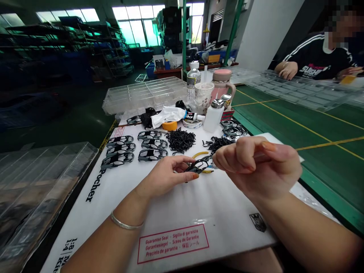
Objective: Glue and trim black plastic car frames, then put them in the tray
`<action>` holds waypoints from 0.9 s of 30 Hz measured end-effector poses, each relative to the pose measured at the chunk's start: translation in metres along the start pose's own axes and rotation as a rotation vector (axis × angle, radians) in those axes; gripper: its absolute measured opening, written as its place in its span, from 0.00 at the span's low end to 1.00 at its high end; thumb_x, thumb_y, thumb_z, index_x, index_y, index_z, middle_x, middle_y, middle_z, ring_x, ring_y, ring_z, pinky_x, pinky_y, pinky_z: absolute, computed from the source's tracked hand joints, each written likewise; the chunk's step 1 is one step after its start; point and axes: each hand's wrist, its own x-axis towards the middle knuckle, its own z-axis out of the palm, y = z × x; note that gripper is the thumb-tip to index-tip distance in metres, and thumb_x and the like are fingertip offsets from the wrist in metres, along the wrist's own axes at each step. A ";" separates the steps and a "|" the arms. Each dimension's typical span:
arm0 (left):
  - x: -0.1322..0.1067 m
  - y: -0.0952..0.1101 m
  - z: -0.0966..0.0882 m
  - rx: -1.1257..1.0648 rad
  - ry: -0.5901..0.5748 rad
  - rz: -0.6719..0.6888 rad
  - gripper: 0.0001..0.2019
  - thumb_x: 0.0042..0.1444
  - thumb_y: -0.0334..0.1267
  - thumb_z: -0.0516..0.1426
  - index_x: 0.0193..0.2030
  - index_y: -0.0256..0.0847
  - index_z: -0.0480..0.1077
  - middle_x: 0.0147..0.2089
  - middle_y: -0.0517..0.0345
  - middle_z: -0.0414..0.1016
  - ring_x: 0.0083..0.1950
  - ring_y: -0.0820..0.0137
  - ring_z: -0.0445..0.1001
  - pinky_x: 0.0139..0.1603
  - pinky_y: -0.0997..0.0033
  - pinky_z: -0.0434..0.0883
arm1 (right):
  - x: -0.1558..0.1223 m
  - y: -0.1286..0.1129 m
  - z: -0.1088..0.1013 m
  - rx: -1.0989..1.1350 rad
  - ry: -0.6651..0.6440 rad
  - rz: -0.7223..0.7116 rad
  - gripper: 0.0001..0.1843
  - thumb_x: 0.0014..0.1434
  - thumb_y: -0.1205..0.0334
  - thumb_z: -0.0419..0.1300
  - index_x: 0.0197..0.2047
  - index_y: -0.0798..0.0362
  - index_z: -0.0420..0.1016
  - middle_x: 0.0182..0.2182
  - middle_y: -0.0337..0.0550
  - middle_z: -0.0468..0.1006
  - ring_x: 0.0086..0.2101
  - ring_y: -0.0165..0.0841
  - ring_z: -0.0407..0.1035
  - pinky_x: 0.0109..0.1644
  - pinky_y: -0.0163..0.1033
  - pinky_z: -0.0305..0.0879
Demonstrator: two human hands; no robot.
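My left hand (167, 174), with a silver bangle at the wrist, pinches a dark car-body frame (196, 165) between thumb and fingers above the white board. My right hand (256, 163) is raised at the right, closed round a thin, pale object mostly hidden by the fingers. A bluish tip shows between that hand and the frame; whether it touches the frame I cannot tell. Yellow-handled pliers (200, 154) lie behind the held frame. More car-body frames (153, 154) stand in rows at the left. Two piles of small black parts (181, 140) lie farther back.
Behind the parts are a white squeeze bottle (213, 116), orange tape (170, 126), a black-and-white tube (193, 116), a paper cup (204, 94) and a pink mug (222, 81). Clear divided trays (148, 93) stand at the back and left. A co-worker (313, 57) sits across the green table.
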 end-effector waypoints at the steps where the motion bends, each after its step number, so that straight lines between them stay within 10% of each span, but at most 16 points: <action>1: 0.000 0.000 0.000 0.003 0.001 0.001 0.26 0.49 0.49 0.66 0.54 0.44 0.72 0.41 0.55 0.73 0.43 0.66 0.71 0.41 0.66 0.67 | 0.000 0.000 0.000 0.000 0.000 0.000 0.21 0.58 0.53 0.48 0.17 0.53 0.56 0.12 0.35 0.47 0.16 0.27 0.44 0.23 0.37 0.46; 27: -0.001 0.002 0.000 0.011 0.019 0.031 0.28 0.48 0.49 0.67 0.55 0.40 0.72 0.42 0.51 0.76 0.44 0.62 0.74 0.43 0.64 0.71 | 0.000 -0.001 -0.001 -0.006 -0.042 -0.011 0.21 0.59 0.54 0.48 0.18 0.52 0.56 0.12 0.35 0.48 0.16 0.27 0.44 0.23 0.37 0.46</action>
